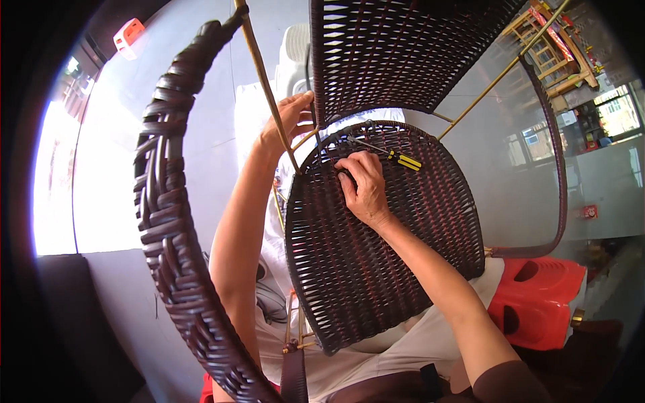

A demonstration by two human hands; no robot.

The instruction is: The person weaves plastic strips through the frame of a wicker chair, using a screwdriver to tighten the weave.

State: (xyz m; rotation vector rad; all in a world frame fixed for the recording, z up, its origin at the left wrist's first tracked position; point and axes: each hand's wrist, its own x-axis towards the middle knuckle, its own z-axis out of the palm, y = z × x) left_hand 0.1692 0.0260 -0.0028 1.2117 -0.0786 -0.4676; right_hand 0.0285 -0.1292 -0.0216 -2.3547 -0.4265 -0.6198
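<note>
A dark brown woven chair lies across my lap, its seat [390, 235] facing up and its woven backrest [396, 54] beyond. My left hand [290, 122] reaches past a gold metal tube [263, 74] to the backrest's lower left edge, fingers stretched out and partly hidden. Over the upper part of the seat, my right hand [365, 183] is closed, thumb and fingers pinched together. Something dark shows at its fingertips, hard to tell from the weave. A screwdriver-like tool [406, 161] with a yellow and black handle lies on the seat, its thin metal shaft pointing left.
The chair's thick wrapped armrest [164, 195] curves down the left; the other armrest [554, 154] loops at right. A red plastic stool [541, 302] stands by my right side. Beyond are a white plastic chair [293, 54], an orange-red stool [127, 35] and bamboo-like furniture [557, 57].
</note>
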